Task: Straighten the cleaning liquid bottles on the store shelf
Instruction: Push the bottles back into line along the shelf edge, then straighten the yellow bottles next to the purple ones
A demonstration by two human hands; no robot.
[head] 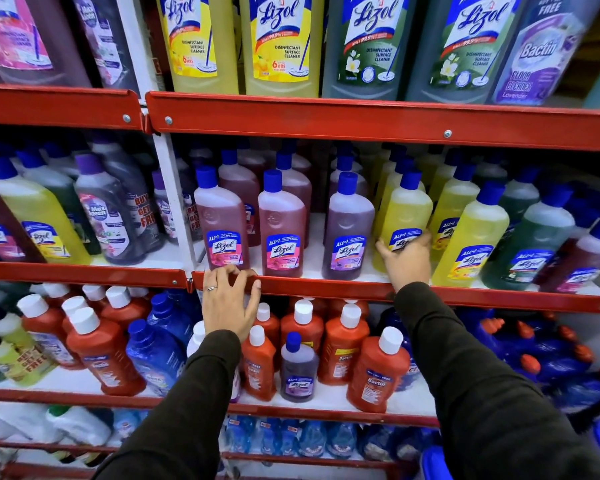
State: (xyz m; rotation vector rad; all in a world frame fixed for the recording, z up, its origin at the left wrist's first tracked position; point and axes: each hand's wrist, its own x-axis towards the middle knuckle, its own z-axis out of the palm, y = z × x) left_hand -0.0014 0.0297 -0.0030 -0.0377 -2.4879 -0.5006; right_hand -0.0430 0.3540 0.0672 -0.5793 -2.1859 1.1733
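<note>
Now my left hand (227, 301) rests fingers-spread over the red metal shelf lip (326, 289), holding nothing. Farther in, my right hand (407, 259), arm outstretched, wraps the base of a yellow blue-capped plastic Lizol bottle (404, 213) standing on the middle shelf.

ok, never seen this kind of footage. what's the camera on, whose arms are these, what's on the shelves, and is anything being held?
There is no robot here. One wide-angle camera sits on a person's head, looking forward and down at their own two arms in dark sleeves. They face red store shelves stocked with Lizol and Bactin cleaner bottles. The left hand rests its fingers on the red shelf edge, just below a pink Lizol bottle, and holds nothing. The right hand wraps around the base of a yellow Lizol bottle standing on the middle shelf beside a purple Lizol bottle.
</note>
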